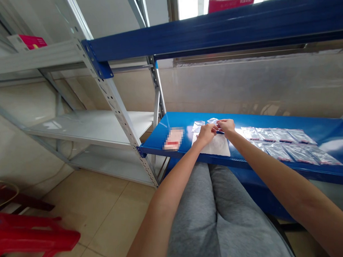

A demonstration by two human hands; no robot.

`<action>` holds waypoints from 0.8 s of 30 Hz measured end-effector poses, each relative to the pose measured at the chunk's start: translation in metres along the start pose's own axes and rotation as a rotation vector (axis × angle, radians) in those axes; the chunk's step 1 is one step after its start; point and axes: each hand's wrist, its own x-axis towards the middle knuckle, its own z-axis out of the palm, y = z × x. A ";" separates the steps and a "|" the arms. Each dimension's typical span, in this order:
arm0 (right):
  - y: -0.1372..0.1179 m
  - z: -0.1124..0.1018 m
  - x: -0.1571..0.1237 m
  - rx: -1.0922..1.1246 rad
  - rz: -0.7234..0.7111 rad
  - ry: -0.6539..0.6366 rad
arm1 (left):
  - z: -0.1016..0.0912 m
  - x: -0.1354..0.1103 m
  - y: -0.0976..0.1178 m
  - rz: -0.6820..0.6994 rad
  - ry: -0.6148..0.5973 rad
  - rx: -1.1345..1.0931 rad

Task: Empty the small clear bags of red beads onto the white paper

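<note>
My left hand (207, 133) and my right hand (226, 125) meet above the blue shelf, fingertips pinched close together. Between them is the near edge of a small clear zip bag (212, 121), which both hands appear to grip; anything smaller in the fingers is too small to make out. Under my hands lies a white sheet (216, 147), partly covered by them. Another clear bag (198, 126) rests just left of the held one, at the sheet's far edge. To the right, several clear bags (297, 152) with red edges are laid out in two rows.
A blurred-out pinkish item (174, 139) lies on the left of the blue shelf (188, 117). A blue beam (212, 32) crosses above, and a metal upright (119, 112) stands at the left. White shelves (96, 123) adjoin it. A red stool (33, 235) stands on the floor.
</note>
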 end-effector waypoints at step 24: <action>0.017 -0.018 0.014 -0.224 -0.105 -0.052 | 0.004 -0.008 -0.007 0.082 -0.022 0.126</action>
